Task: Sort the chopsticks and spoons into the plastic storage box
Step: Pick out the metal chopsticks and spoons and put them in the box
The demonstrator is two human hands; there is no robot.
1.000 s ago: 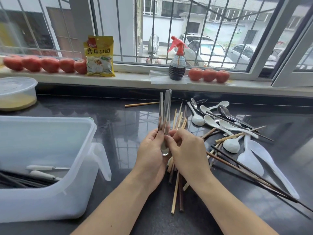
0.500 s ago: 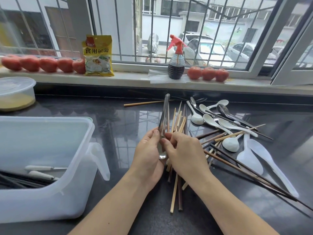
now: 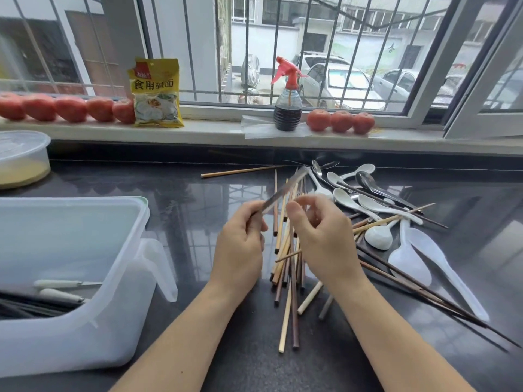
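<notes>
1. the left hand (image 3: 240, 244) grips a thin metal utensil (image 3: 283, 192) that slants up to the right; motion blur hides whether it is one piece or several.
2. the right hand (image 3: 325, 236) hangs just beside it with fingers loosely curled, holding nothing.
3. wooden chopsticks (image 3: 285, 278) lie in a loose pile on the dark surface (image 3: 198, 207), partly hidden under both hands.
4. white spoons (image 3: 376, 236) and metal spoons (image 3: 368, 182) lie mixed with dark chopsticks (image 3: 424, 292) to the right.
5. the plastic storage box (image 3: 85, 321) stands at the left, cut off by the edge; dark chopsticks and two white-handled pieces (image 3: 56, 290) show inside, their ends hidden.
6. a lidded tub (image 3: 22, 157) is cut off at far left.
</notes>
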